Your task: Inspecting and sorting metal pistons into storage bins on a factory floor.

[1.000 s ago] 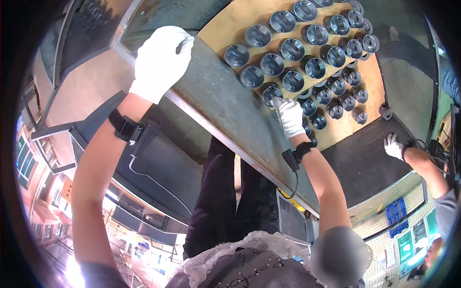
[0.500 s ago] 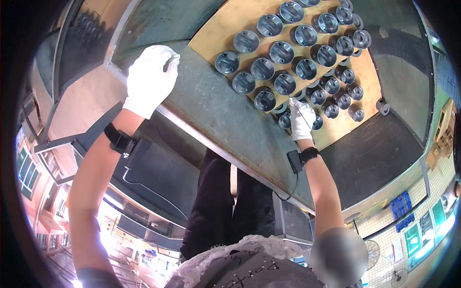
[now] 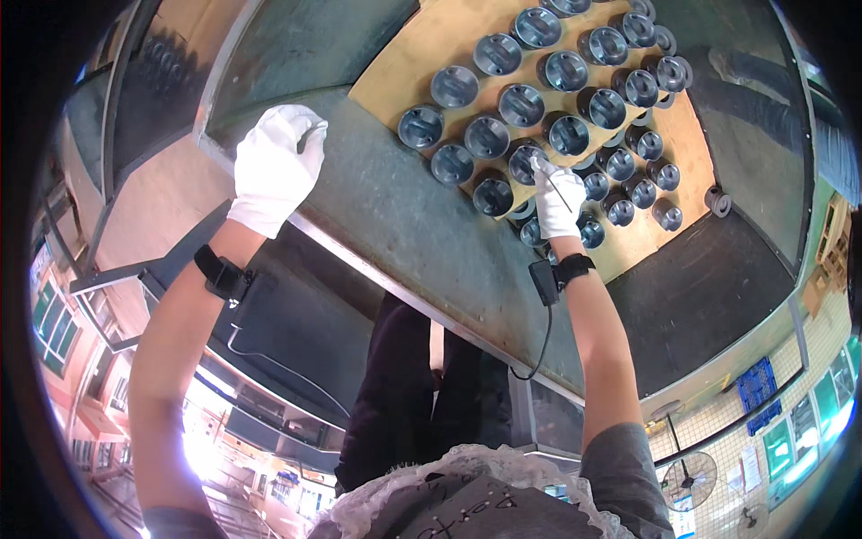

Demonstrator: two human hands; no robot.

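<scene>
The right grip (image 3: 558, 199) is pinched narrow around a thin dark rod (image 3: 562, 197), its fingertips at the edge of a round grey part (image 3: 521, 168) with a recessed top, standing among rows of similar parts on a tan board (image 3: 386, 76). The left grip (image 3: 277, 171) curls above the bench (image 3: 377, 216); whether it holds anything I cannot tell.

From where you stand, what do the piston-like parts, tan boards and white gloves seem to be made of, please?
Piston-like parts: probably metal, dark grey, showing shiny highlights. Tan boards: perhaps plywood, matte, judging by wood-like colour. White gloves: apparently fabric, matte, creasing softly.
</scene>
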